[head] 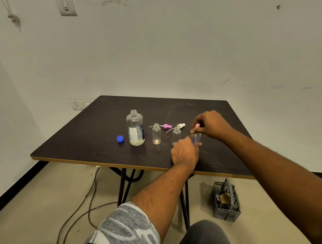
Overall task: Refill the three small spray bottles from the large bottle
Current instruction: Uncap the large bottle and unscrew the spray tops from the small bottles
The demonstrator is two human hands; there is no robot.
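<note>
One small bottle (pixel 196 138) stands gripped by the left hand (pixel 185 152), right hand (pixel 212 124) pinching its pink cap (pixel 197 125).

Blue cap (pixel 120 138), dark table (pixel 100 137)

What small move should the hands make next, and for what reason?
Probably take the pink spray head off the third small bottle: the right hand pinches it, the left hand steadies the bottle, and the other two small bottles already stand open.
</note>
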